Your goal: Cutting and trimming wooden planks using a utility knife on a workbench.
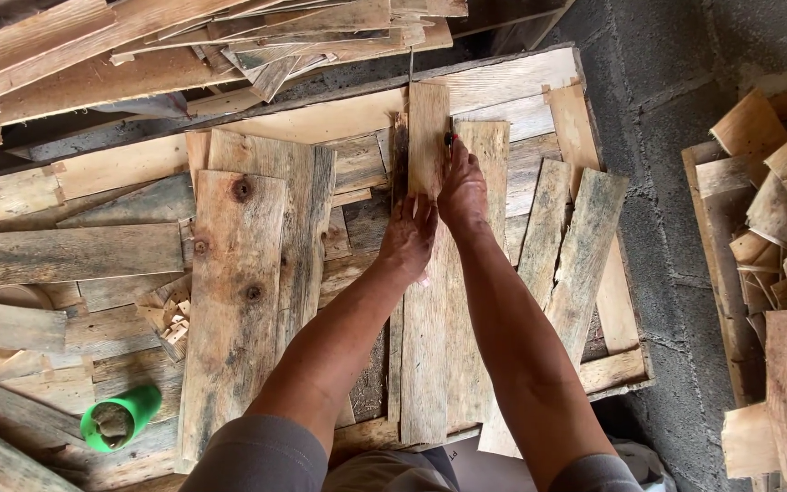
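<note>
While both hands press on narrow plank (pixel 428 137), its long axis runs straight away from person. Left hand (pixel 409 235) flat on near end, fingers spread; right hand (pixel 463 189) pinches dark pencil (pixel 449 138) at right edge. Plank lies atop tabletop (pixel 503 77) boards.

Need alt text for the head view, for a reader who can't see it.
Seen from above, the left hand presses a narrow wooden slat flat on a worktable covered in weathered planks, while the right hand holds a dark marker at its edge. A green cup lies lower left.
</note>
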